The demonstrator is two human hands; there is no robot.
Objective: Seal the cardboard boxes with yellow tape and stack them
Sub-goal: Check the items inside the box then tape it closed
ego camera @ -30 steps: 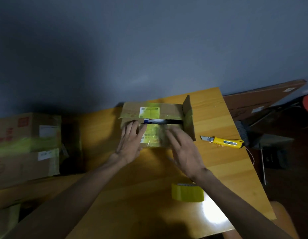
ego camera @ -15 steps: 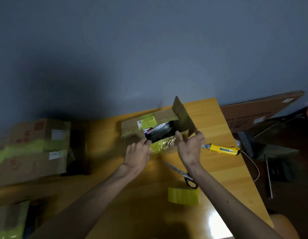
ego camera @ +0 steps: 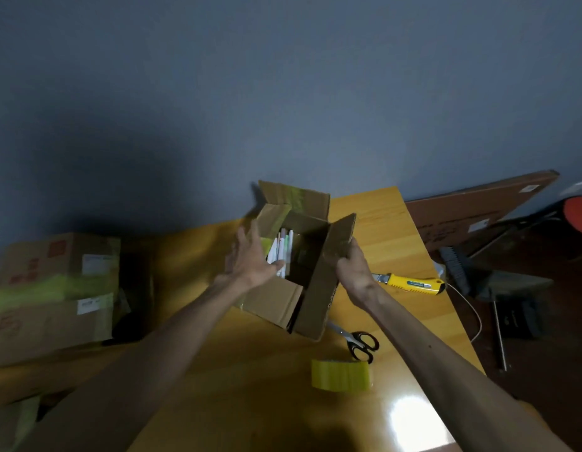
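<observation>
On the near part of the yellow wooden table (ego camera: 218, 386), 1 roll of yellow tape (ego camera: 341, 375) is set on its edge, beside a patch of glare.

Just beyond the roll, 1 pair of black-handled scissors (ego camera: 361, 344) is laid flat, with the blades partly hidden under the box.

At mid-table, 1 cardboard box (ego camera: 312, 288) is held tilted with its flaps open. Strips of yellow tape are seen on the far flaps, and the box is not sealed. White papers or sleeves (ego camera: 281, 252) are stood upright inside against the left wall.

The left hand (ego camera: 253, 259) is held flat at the box's left side, with its fingers straight and spread and nothing clasped. Whether the cardboard is touched cannot be told through the blur.

The right hand (ego camera: 351, 269) is wrapped around the right flap, which is gripped between curled fingers and thumb.

To the right of the box, 1 yellow utility knife (ego camera: 410, 283) is laid on the table, blade end toward the right wrist.

At far left, 2 stacked cartons (ego camera: 55, 288) banded with yellow tape are placed one on the other, well apart from the open box.

At far right, 1 flat brown carton (ego camera: 472, 216) is leaned against the grey wall (ego camera: 283, 93).
</observation>
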